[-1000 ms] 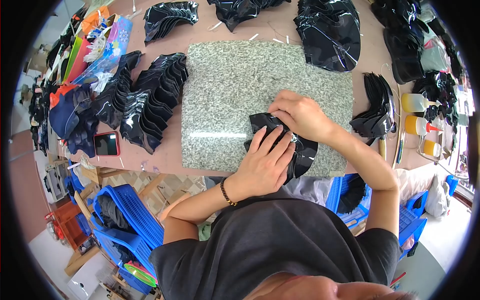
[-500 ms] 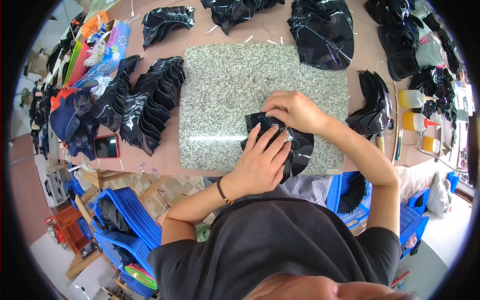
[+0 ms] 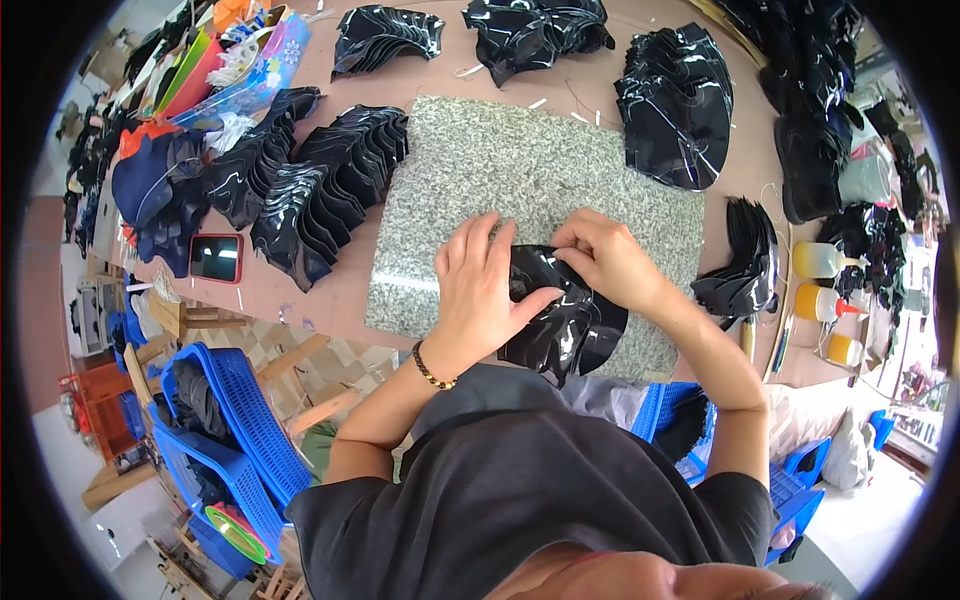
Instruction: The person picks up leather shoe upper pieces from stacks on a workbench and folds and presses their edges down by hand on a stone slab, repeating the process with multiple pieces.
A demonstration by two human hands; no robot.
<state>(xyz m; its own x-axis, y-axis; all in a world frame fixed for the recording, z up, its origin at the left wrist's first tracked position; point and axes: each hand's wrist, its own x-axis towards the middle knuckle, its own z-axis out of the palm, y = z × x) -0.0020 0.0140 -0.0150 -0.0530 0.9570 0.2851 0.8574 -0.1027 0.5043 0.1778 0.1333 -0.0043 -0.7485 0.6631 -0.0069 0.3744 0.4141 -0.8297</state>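
A black, glossy piece that looks like patent leather lies at the near edge of a speckled granite slab, partly folded or layered. My right hand pinches its upper edge between thumb and fingers. My left hand rests along the left side of the piece, fingers stretched out and thumb spread over the glossy surface. Whether one layer or more lies under the hands, I cannot tell.
Overlapping rows of black glossy pieces lie left of the slab, with further stacks behind and right. A phone sits at the left front. Glue bottles stand at the right. Blue baskets are below the table.
My left hand has lifted off the middle of the black piece and shifted left, with its thumb spread. My right hand stays at the upper edge. The camera view has turned slightly.
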